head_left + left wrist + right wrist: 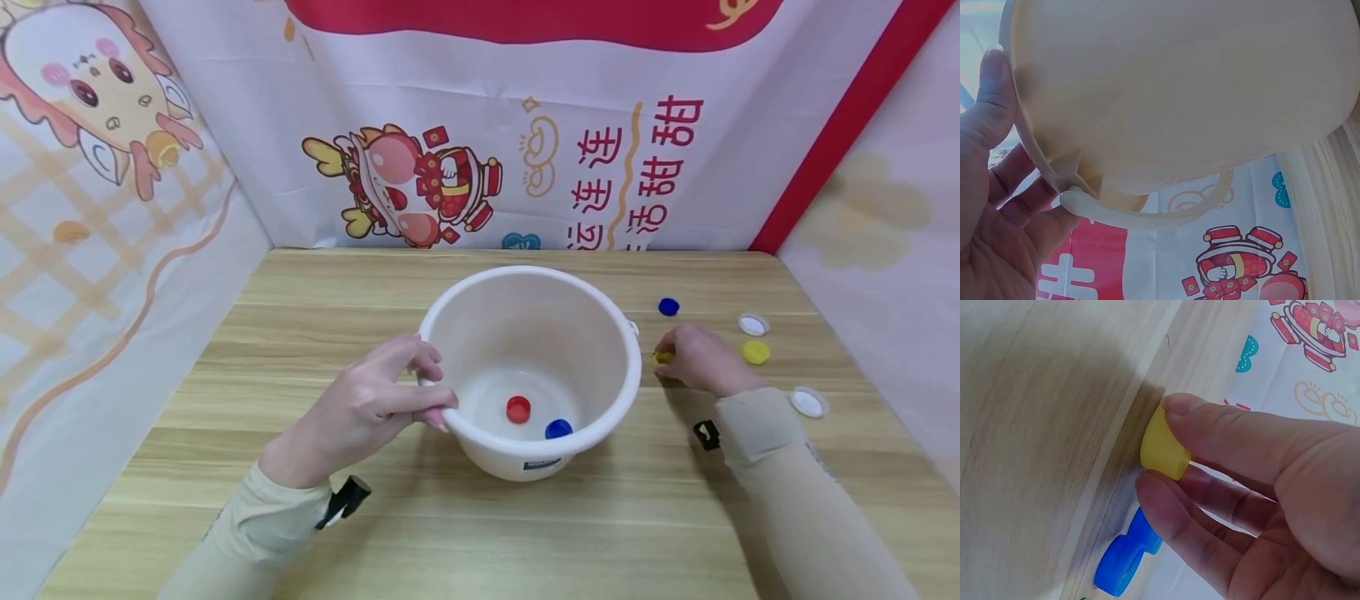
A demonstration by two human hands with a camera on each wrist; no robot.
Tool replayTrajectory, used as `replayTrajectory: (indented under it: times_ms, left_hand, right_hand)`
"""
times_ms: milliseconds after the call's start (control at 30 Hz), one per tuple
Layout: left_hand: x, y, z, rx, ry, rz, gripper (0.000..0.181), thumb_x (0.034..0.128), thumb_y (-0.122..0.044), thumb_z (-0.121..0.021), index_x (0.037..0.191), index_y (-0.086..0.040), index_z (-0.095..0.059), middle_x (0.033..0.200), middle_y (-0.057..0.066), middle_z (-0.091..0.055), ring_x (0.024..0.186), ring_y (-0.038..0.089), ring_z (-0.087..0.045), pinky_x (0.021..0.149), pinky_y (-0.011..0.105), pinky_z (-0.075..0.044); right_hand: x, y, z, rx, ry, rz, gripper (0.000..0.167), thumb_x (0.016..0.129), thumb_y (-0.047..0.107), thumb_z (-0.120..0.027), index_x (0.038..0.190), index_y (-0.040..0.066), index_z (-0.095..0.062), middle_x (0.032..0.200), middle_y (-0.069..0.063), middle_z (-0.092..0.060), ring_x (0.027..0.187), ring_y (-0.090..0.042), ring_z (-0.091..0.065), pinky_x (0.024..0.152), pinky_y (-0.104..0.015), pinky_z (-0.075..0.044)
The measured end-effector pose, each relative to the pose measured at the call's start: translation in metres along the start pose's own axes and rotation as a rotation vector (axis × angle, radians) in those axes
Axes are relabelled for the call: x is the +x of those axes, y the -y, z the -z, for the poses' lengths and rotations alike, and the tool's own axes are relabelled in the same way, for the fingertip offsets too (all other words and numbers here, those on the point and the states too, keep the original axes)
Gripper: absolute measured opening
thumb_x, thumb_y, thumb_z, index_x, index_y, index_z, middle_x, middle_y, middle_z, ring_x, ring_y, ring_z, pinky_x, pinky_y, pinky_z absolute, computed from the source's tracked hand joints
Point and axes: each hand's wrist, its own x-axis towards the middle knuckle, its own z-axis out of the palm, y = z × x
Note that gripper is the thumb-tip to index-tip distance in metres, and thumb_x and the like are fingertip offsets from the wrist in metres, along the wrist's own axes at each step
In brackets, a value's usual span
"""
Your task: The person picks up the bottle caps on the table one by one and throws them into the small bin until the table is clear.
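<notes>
A white plastic bucket (632, 375) stands on the wooden table, with a red cap (518, 409) and a blue cap (558, 429) on its floor. On the bucket's left rim, my left hand (378, 392) grips the edge; the left wrist view shows the bucket's outer wall (1179, 87) and its handle (1147, 219) beside those fingers. To the right of the bucket, my right hand (701, 358) pinches a yellow cap (1165, 447) between thumb and fingers, low over the table. Blue plastic (1119, 565) lies close to that cap in the right wrist view, partly behind a finger.
Right of the bucket, a blue cap (669, 307) lies beyond my right hand. Another yellow cap (756, 352) and two white caps, one farther back (753, 324) and one nearer (809, 402), lie toward the table's right edge. Printed cloth (465, 75) hangs behind the table.
</notes>
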Motion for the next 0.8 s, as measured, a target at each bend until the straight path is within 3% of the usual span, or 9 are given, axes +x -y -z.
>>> replayTrajectory:
  times_ms: [467, 800]
  left_hand:
    - [0.0019, -0.0012, 0.0027, 0.007, 0.002, 0.004, 0.032, 0.0884, -0.042, -0.063, 0.096, -0.016, -0.080, 0.101, 0.007, -0.061, 0.099, 0.022, -0.062, 0.094, 0.039, -0.054]
    - [0.0025, -0.0013, 0.0019, 0.006, 0.011, -0.006, 0.031, 0.0883, -0.041, -0.064, 0.096, -0.016, -0.080, 0.101, 0.007, -0.060, 0.099, 0.022, -0.061, 0.092, 0.037, -0.056]
  right_hand:
    - [0.0009, 0.0026, 0.0010, -0.009, 0.000, -0.002, 0.031, 0.087, 0.010, -0.077, 0.113, -0.005, -0.068, 0.110, -0.023, -0.066, 0.100, -0.037, -0.060, 0.087, -0.056, -0.052]
    - [0.0004, 0.0048, 0.0073, -0.036, 0.036, 0.050, 0.035, 0.087, 0.011, -0.076, 0.116, -0.006, -0.067, 0.110, -0.022, -0.067, 0.099, -0.035, -0.061, 0.088, -0.057, -0.051]
